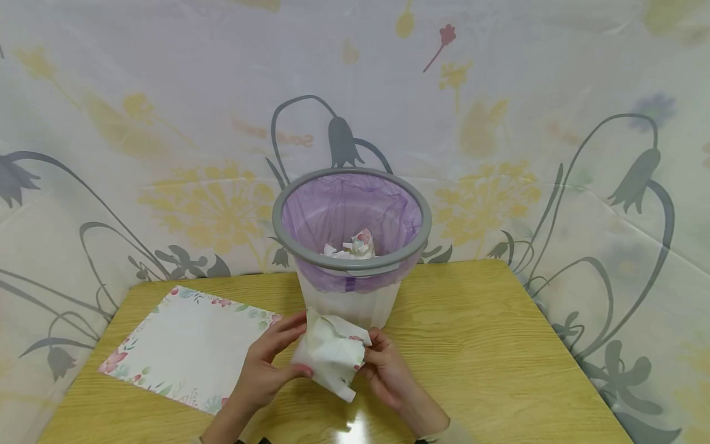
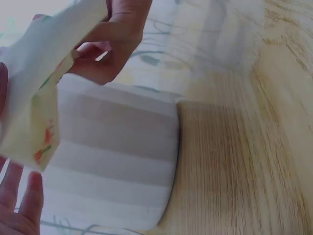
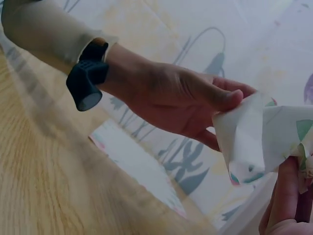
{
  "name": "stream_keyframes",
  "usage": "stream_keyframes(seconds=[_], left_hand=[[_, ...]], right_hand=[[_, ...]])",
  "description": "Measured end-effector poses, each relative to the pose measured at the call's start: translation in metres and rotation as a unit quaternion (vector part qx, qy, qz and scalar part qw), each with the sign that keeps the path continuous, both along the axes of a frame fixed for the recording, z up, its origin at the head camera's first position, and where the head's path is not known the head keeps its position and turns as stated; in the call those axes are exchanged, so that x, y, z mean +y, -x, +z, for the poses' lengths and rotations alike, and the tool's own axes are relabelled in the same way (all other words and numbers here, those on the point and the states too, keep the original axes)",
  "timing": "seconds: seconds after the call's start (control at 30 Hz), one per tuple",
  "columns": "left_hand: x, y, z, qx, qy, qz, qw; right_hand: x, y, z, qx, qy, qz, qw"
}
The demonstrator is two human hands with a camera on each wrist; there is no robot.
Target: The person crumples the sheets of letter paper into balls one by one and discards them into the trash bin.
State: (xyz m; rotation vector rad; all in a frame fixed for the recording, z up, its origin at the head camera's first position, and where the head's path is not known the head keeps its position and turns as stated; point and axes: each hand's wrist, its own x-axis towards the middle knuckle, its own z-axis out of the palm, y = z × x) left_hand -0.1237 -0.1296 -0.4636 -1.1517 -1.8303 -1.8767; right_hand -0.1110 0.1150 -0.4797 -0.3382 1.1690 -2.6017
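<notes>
Both hands hold a crumpled sheet of floral-bordered paper (image 1: 333, 348) in front of the bin (image 1: 346, 302). On the paper's left side is my left hand (image 1: 269, 361), its thumb on the near side and its fingers farther back; the right wrist view shows the left hand (image 3: 171, 95) with the paper (image 3: 247, 139) between thumb and fingers. My right hand (image 1: 388, 370) pinches the paper's right edge. In the left wrist view, the right hand (image 2: 115, 39) grips the folded paper (image 2: 46, 63) at its upper end.
A flat floral-bordered sheet (image 1: 194, 351) lies on the wooden table (image 1: 488, 351) at left. The bin has a grey rim (image 1: 280, 231) and a purple liner (image 1: 310, 203), with crumpled paper (image 1: 363, 245) inside. A patterned cloth (image 1: 499, 92) hangs behind the table.
</notes>
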Motion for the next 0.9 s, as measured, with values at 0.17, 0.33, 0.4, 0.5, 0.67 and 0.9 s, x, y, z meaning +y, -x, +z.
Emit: stream_keyframes(seconds=[0.17,0.33,0.4,0.5,0.67,0.9], left_hand=[[0.008,0.003,0.000,0.065,-0.001,0.015,0.9978],[0.015,0.008,0.000,0.132,0.001,0.016,0.9911],[0.017,0.009,0.001,0.152,0.005,0.024,0.9880],[0.018,0.009,0.001,0.164,0.013,0.041,0.9855],[0.017,0.009,-0.001,0.141,0.029,0.060,0.9878],[0.013,0.003,0.010,0.120,0.105,0.081,0.9839]], right_hand=[[-0.005,-0.003,-0.002,-0.006,0.019,0.012,0.9997],[-0.010,-0.007,-0.001,-0.020,0.031,0.032,0.9988],[-0.011,-0.008,0.000,-0.024,0.027,0.031,0.9989],[-0.012,-0.009,0.000,-0.034,0.018,0.025,0.9990],[-0.011,-0.009,-0.002,-0.049,-0.008,0.018,0.9986],[-0.006,-0.007,-0.002,-0.035,-0.061,0.032,0.9970]])
